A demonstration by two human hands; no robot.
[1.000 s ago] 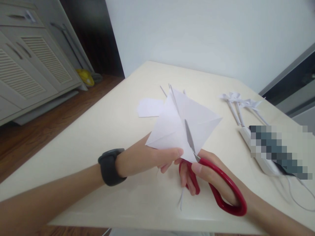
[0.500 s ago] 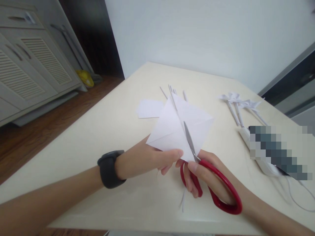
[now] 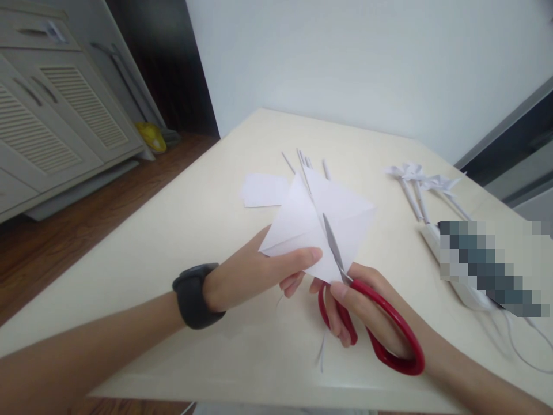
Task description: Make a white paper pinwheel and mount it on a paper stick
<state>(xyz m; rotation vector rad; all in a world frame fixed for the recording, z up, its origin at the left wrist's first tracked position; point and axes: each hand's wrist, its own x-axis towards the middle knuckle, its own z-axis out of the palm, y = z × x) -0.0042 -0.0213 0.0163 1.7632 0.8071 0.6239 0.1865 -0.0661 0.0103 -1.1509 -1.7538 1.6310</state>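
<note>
Between my hands is a square sheet of white paper (image 3: 287, 222), turned corner-up, with crease lines and a slit running in from its far corner. My left hand (image 3: 276, 262) grips its near left side, thumb on top and fingers beneath. In my right hand (image 3: 367, 305) are red-handled scissors (image 3: 400, 323), fingers through the loops. One blade lies over the paper near its middle; the other blade is hidden under the sheet. The scissors' pivot sits at the near corner of the paper.
White paper pieces (image 3: 263, 190) and several thin rolled paper sticks (image 3: 327, 170) lie beyond the sheet. Paper pinwheels (image 3: 412, 173) on sticks rest at the right, behind a white device (image 3: 458, 282) with a cable, partly pixelated. A thin paper strip (image 3: 321, 354) lies near the table's front edge.
My left thumb and fingers have shifted very slightly up on the paper. The scissors and the sheet stay almost where they were.
</note>
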